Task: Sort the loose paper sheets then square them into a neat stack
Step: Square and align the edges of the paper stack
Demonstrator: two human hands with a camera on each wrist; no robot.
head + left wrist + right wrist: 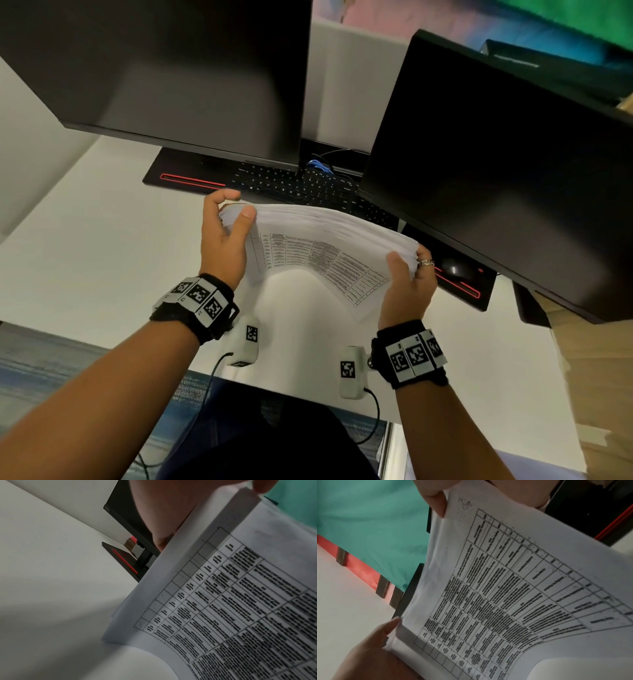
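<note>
I hold the stack of paper [322, 240] upright on edge between my two hands, just above the desk [102, 246], in front of the keyboard [301, 188]. Its long axis runs from my left hand [224, 240] across to my right hand [407, 287], slanting a little toward me on the right. Each hand grips one short end, thumb on the near face and fingers curled behind, so neither hand is nearer; the stack lies straight ahead, between them. The printed table on the nearest sheet faces me, and the lower part of that sheet bows out toward me. At the left end the edges look staggered, not flush. I judge the next move is a tap of the bottom long edge down on the desk, so that edge must stay level with the surface. The desk is pale and smooth. Two dark monitors [191, 75] loom close above, leaving little headroom.
</note>
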